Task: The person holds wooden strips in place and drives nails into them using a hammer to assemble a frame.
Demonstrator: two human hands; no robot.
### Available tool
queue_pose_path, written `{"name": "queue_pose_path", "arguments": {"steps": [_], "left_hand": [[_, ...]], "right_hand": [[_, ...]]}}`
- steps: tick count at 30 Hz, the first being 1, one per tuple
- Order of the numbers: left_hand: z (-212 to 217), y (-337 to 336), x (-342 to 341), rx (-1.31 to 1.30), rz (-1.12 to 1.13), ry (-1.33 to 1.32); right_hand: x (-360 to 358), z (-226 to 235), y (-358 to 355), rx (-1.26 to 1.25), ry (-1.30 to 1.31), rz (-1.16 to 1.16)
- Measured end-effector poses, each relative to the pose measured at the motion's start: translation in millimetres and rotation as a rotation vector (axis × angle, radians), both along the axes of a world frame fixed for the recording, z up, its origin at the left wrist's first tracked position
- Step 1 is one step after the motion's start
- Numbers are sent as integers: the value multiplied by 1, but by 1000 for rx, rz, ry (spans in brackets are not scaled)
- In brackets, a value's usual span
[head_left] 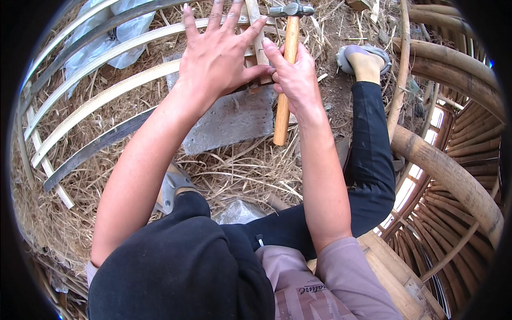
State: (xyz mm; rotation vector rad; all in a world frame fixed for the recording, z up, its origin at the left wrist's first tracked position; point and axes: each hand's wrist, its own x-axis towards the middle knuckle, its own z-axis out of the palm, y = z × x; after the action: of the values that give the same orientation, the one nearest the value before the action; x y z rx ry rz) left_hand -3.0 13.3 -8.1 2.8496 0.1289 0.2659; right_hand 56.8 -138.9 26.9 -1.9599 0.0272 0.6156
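Grip differs from hand to hand: the left hand (220, 58) spreads wide and has no visible hold on anything, while the right hand (297, 77) is closed round the hammer (292, 37). From the far left, long slats (144, 76) sweep in side by side over straw (240, 170), tied into a frame at that end by a crosspiece (50, 170); the gaps between them look meant to keep them spaced. Plastic (128, 26) lies under the upper ones. Reaching over their inner ends, the left hand lies flat, fingers fanned, probably to steady several at once; how hard it presses cannot be told. Below it, a slab (234, 122) sits under the near edge of the work, perhaps as firm backing on loose ground. A short strip (258, 42) crosses the slats beside the left forefinger. Just right of it is the hammer, head pointing away from the body, handle end toward it; the hold is partway up the handle, which would favour control over swing. The thumbs come close together, and whether anything small is pinched there cannot be seen. Further right, a foot (365, 61) is planted wide, likely for balance and to leave room for the frame, beside bamboo poles (453, 176).
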Motion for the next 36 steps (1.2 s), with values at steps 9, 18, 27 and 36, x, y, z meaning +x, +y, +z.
{"name": "queue_pose_path", "arguments": {"steps": [9, 18, 27, 36], "left_hand": [[17, 14, -23, -213, -209, -75], [14, 14, -31, -76, -395, 48], [19, 3, -20, -43, -357, 42], [14, 19, -4, -55, -523, 84]], "right_hand": [[0, -6, -3, 36, -23, 22], [-1, -4, -3, 109, 36, 1], [3, 6, -2, 62, 125, -7], [14, 11, -8, -49, 210, 78]]}}
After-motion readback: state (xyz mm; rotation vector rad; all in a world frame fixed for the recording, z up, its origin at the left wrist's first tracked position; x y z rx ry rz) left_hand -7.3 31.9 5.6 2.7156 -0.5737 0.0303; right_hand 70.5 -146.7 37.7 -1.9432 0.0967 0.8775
